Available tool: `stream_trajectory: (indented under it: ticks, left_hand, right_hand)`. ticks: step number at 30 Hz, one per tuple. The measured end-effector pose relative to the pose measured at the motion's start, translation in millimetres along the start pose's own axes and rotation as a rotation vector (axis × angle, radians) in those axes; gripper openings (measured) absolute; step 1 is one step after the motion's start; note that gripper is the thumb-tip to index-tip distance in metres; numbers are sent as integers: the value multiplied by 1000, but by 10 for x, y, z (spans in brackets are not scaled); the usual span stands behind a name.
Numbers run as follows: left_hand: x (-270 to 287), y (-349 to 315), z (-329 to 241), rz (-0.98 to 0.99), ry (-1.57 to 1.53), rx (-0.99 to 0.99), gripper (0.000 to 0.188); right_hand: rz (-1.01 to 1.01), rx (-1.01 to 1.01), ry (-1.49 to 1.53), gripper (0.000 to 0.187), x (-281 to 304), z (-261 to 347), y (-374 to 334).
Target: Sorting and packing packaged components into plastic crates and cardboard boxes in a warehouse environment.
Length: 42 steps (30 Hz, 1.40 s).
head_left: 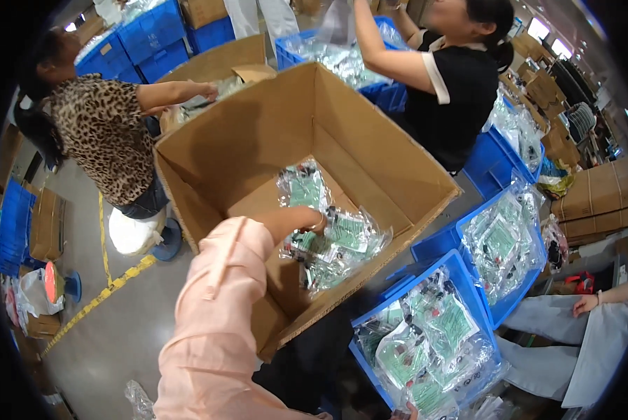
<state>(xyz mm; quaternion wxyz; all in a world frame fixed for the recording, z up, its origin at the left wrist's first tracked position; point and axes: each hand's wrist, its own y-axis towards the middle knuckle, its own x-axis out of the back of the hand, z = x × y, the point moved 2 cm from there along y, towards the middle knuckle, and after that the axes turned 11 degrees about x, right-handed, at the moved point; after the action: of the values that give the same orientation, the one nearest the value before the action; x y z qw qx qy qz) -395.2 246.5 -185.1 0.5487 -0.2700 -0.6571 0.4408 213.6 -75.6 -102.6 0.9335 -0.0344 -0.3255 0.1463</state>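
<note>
The left hand [291,222] reaches inside the box [258,126], its fingers down among the clear bags [349,231] on the box floor. One bag lies directly to the right of the fingers; another lies beyond them, toward the far corner of the box. Overlap hides the long axis of the right-hand bag. Finger state: bent downward; whether they pinch a bag cannot be told. The left hand is nearer; the right hand [410,411], mostly out of frame, is outside the box, its finger state unclear.
</note>
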Motion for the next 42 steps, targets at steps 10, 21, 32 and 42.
stream_trajectory:
  ticks: [10,21,32,42]
  left_hand:
    - [-891,1613,-892,-308,-472,-64,52]
    - [-1023,2006,-1233,-174,-758,4,55]
    - [-1421,1804,-677,-293,-972,389,41]
    - [-699,1178,-171,-820,-843,248,26]
  right_hand:
    - [130,-1059,118,51,-372,1546,713]
    - [0,-967,214,52,-448,1389,744]
    - [-5,-802,395,52,-483,1092,438]
    - [-38,-576,577,53,-500,1102,208]
